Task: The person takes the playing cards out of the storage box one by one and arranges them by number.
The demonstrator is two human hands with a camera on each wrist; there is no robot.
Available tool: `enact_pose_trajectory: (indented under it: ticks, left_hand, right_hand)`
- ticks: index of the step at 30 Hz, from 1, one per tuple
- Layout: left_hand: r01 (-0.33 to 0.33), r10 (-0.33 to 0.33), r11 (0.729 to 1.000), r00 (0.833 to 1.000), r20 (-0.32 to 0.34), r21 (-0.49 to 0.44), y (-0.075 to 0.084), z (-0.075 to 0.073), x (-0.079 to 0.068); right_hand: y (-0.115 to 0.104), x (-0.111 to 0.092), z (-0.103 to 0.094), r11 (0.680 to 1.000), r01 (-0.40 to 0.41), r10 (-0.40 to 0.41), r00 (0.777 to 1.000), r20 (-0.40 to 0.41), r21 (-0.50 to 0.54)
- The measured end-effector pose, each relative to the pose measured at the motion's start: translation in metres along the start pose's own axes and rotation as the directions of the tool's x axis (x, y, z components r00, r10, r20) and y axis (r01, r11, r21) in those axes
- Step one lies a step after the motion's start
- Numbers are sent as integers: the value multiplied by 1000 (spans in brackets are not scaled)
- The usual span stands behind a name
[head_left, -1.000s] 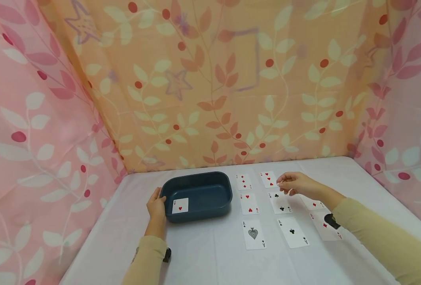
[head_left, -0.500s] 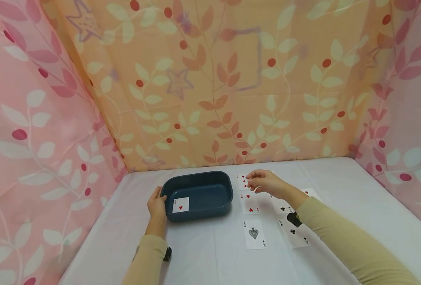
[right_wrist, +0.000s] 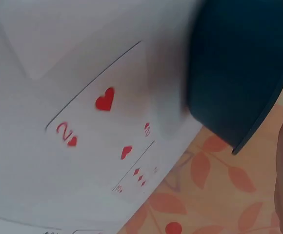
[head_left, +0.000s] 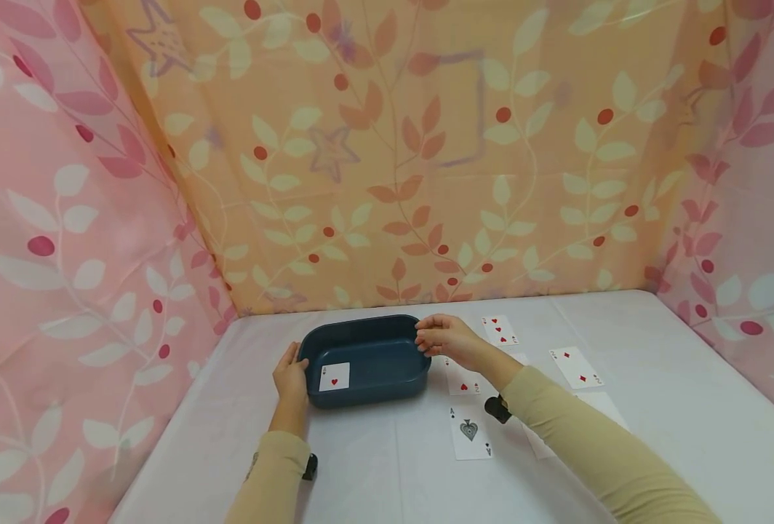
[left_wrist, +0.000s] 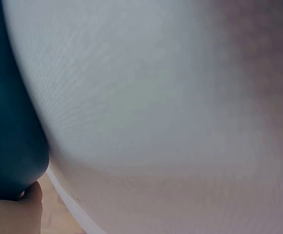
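Observation:
At the left end of a dark blue rectangular tub (head_left: 374, 393), my left hand (head_left: 290, 372) grips the rim with its thumb over the edge. A finger against the tub (left_wrist: 12, 97) shows in the left wrist view. Inside the tub lies a playing card (head_left: 334, 377) with a single red heart. My right hand (head_left: 449, 340) hovers at the tub's right rim, fingers bent and close together; whether they pinch a card cannot be seen. Below it lies the two of hearts (head_left: 463, 384). The three of diamonds (right_wrist: 140, 176) shows in the right wrist view.
More cards lie on the white tabletop (head_left: 374, 466): the ace of spades (head_left: 468, 431), three of hearts (head_left: 500, 330) and two of diamonds (head_left: 577, 367). My right sleeve partly covers others. Patterned cloth walls (head_left: 387, 182) stand at the back and both sides.
My right hand has moved left across the cards, from beside the three of hearts to the tub's right rim. My left hand and the tub stay put.

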State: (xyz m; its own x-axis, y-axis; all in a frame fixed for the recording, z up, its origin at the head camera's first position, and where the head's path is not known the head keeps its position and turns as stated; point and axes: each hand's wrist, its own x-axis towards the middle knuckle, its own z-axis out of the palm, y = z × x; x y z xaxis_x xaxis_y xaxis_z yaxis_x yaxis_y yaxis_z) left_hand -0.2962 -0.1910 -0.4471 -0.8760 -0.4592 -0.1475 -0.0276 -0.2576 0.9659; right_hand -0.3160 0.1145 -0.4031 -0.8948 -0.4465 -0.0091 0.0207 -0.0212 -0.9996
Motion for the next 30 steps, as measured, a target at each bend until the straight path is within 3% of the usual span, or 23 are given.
enact_pose_trajectory:
  ticks: [5,9,14,18,19,21,23,25,26,30]
  left_hand:
    - [-2,2,1000,1000,1,-8,-1,0,1]
    - [1,-1,1000,1000,2,-18,0,0,1]
    - [1,-1,999,1000,-8,-39,1,2,0]
    - [-5,4,999,1000,-22,-32,2,0,1]
    - [-6,5,1000,1000,-21,-30,1,0,1]
    - [-4,4,1000,1000,-22,-23,1,-1,1]
    - [-6,5,1000,1000,-20,-21,0,-2,1]
    - [-5,4,1000,1000,-11,-20,0,-1,1]
    - [-7,7,1000,1000,-7,-19,-1,0,1]
    - [-19,19,1000,1000,3,-1,-3,2,2]
  right_hand:
    - [6,9,28,1000,1,-1,1000,-2,27]
    - [16,19,49,1000,-19,19,1000,-3,-7]
    - [24,36,71,984,-59,64,998,25,-166]
    - [28,49,90,933,-118,155,984,83,-339]
    - [30,53,94,913,-121,173,980,99,-389]
    - [34,60,102,843,-100,192,974,122,-529]
    - [39,67,108,764,-49,185,972,146,-643]
    - [44,75,114,665,9,159,975,153,-747]
    - [46,78,116,616,25,151,977,149,-788]
    - [53,85,124,478,-4,165,983,85,-878]
